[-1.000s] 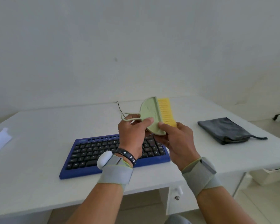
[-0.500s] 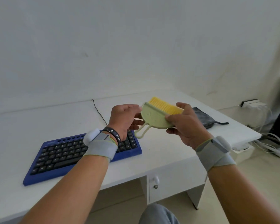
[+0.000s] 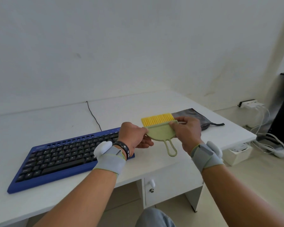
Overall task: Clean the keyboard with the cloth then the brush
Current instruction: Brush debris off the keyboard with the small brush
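Both hands, left hand (image 3: 134,135) and right hand (image 3: 188,131), pinch the brush (image 3: 161,131) mid-frame, fingers curled on its edges, apparently readying it for the keyboard (image 3: 64,154).

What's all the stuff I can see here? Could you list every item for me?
keyboard: one, blue frame with black keys, on the desk at left
cable: one, black, runs from behind the keyboard toward the wall
brush: one, green body and loop handle, yellow bristles pointing away, held above the desk
pouch: one, dark grey, on the desk behind the right hand
desk: one, white, with a drawer under it
power strips and cables: white, on the floor at right
wristbands: two, grey, one per wrist
left hand: grips the brush's left edge
right hand: grips the brush's right edge
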Available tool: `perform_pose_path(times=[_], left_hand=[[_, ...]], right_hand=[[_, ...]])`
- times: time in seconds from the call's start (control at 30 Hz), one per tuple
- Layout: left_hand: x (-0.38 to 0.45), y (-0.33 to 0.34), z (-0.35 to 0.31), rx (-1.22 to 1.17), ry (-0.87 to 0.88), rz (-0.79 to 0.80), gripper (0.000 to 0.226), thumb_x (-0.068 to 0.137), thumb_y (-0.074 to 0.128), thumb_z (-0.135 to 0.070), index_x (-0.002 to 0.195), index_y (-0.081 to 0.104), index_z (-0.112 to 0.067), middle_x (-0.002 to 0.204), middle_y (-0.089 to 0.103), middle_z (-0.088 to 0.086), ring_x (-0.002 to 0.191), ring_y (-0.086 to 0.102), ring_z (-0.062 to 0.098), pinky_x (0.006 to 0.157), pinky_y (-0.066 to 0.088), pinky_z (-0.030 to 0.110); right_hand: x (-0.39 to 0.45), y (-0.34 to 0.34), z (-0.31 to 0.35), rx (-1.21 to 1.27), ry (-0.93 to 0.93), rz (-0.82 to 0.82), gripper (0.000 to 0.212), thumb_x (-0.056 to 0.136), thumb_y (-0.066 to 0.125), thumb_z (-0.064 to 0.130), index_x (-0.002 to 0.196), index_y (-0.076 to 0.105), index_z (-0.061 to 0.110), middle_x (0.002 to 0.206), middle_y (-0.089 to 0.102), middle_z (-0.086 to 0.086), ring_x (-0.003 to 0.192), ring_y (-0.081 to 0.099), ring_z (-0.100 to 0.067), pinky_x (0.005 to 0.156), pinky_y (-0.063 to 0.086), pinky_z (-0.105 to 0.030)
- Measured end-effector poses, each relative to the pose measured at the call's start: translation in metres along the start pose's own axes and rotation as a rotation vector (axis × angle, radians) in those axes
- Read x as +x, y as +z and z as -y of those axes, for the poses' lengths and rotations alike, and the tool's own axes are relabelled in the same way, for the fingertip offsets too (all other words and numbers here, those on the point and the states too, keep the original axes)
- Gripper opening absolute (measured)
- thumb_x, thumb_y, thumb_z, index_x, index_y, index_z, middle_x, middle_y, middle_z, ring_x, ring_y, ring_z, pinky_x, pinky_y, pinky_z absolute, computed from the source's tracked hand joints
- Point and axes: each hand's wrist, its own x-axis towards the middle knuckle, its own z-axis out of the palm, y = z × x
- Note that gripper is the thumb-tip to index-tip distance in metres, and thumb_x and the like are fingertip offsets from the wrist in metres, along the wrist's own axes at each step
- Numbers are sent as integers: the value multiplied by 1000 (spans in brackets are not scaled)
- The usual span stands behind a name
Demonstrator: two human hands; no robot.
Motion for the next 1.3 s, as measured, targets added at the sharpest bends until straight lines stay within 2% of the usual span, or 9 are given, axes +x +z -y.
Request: perform_pose_path(times=[0.1, 0.2, 0.33, 0.5, 0.6, 0.77, 0.87, 0.97, 1.3], left_hand=[[8, -1, 5, 139, -22, -30, 19, 90, 60, -1, 97, 61, 17, 66, 69, 26, 47, 67, 28, 39, 48, 24], [17, 0, 7, 289, -32, -43, 23, 88, 57, -3, 103, 57, 15, 65, 70, 24, 41, 62, 24, 37, 38, 19], [23, 4, 5, 464, 3, -54, 13, 88, 51, -1, 92, 55, 10, 70, 71, 26, 32, 49, 18, 35, 32, 16], [30, 9, 3, 625, -6, -32, 20, 89, 50, 1, 70, 44, -3, 79, 72, 27, 53, 59, 28, 48, 40, 25], [38, 11, 9, 718, 8, -48, 10, 85, 57, -3, 78, 51, 0, 66, 72, 19, 65, 72, 31, 61, 60, 38], [42, 15, 11, 876, 53, -32, 20, 81, 67, -4, 96, 57, 4, 85, 72, 16, 85, 71, 31, 77, 61, 43], [41, 17, 10, 902, 72, -56, 9, 82, 62, -3, 89, 56, 0, 89, 71, 15, 79, 70, 28, 66, 60, 37], [43, 20, 13, 950, 105, -118, 26, 83, 60, -1, 69, 40, -11, 94, 66, 13, 74, 64, 26, 42, 37, 27], [39, 23, 12, 1043, 143, -142, 29, 82, 64, 1, 71, 40, -11, 81, 53, 8, 88, 67, 29, 51, 38, 29]], right_hand=[[2, 5, -10, -194, -59, -15, 16, 83, 71, 16, 98, 76, 12, 84, 71, -6, 75, 66, -20, 69, 56, -30], [5, 11, -16, -385, -96, 0, 23, 84, 66, 26, 103, 75, 15, 98, 70, -12, 92, 64, -30, 80, 54, -35], [6, 11, -16, -620, -141, 11, 21, 89, 60, 27, 98, 73, 13, 98, 68, -11, 91, 57, -33, 75, 43, -31], [9, 14, -23, -682, -67, 21, 21, 90, 59, 25, 101, 65, 9, 113, 61, -14, 103, 54, -35, 75, 35, -29], [9, 14, -24, -721, -96, 7, 18, 88, 61, 24, 91, 70, 10, 103, 65, -13, 82, 48, -30, 73, 36, -30], [10, 15, -25, -754, -125, 9, 18, 88, 61, 25, 85, 72, 11, 88, 65, -9, 78, 49, -29, 73, 41, -31], [10, 17, -30, -782, -135, 7, 23, 87, 61, 26, 71, 67, 11, 76, 61, -6, 80, 57, -32, 71, 44, -32], [10, 18, -32, -785, -136, -8, 27, 86, 60, 26, 65, 62, 9, 72, 58, -6, 76, 53, -32, 68, 40, -31], [11, 18, -33, -794, -177, -24, 17, 89, 61, 24, 86, 71, 11, 91, 65, -8, 87, 53, -30, 79, 43, -35]])
